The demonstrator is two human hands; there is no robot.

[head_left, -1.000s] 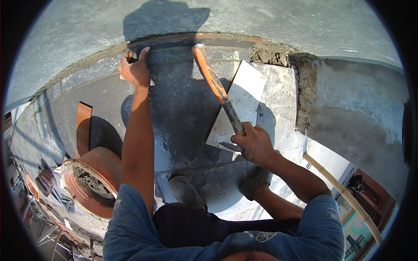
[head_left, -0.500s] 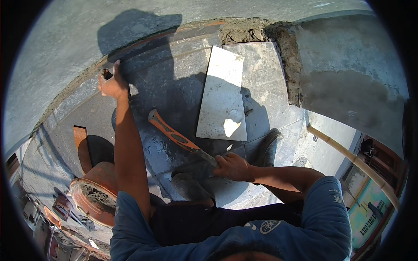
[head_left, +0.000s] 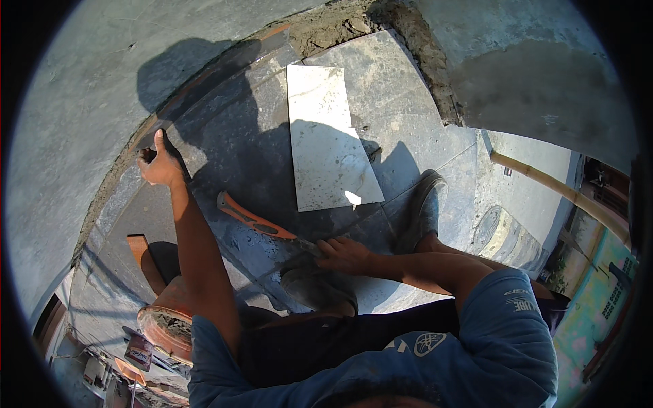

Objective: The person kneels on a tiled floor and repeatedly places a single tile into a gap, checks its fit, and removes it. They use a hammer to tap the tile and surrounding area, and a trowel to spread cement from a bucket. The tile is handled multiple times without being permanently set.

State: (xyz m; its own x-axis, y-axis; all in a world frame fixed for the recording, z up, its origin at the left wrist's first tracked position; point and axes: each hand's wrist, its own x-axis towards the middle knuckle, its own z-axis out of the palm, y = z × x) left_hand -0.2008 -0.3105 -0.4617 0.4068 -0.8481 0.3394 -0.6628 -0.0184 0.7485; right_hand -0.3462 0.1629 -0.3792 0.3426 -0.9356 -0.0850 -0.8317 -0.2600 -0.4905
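My left hand [head_left: 162, 165] reaches out to the skirting strip [head_left: 198, 87] along the foot of the wall, thumb raised apart from the fingers. Nothing shows in its grasp; whether the fingertips touch the strip I cannot tell. My right hand [head_left: 342, 254] is closed round the metal end of a hammer [head_left: 255, 219]; its head is hidden in the fist. The orange-and-grey handle points away to the left, above the grey floor tiles [head_left: 238, 153]. Beyond it lies a pale cut tile [head_left: 320, 163], notched on its right side, with a small white chip [head_left: 352, 198] on it.
Rough mortar [head_left: 333, 28] fills the far corner by the wall. At left stand an orange bucket [head_left: 155, 326] of mortar and an upright orange-brown strip [head_left: 144, 258]. My shoes [head_left: 425, 204] are on the tiles. A bamboo pole [head_left: 558, 187] slants at right.
The view has shifted, so the pale tile now appears further left and the bucket lower and further right. My left hand appears lower along the wall's foot. My right hand keeps hold of the hammer.
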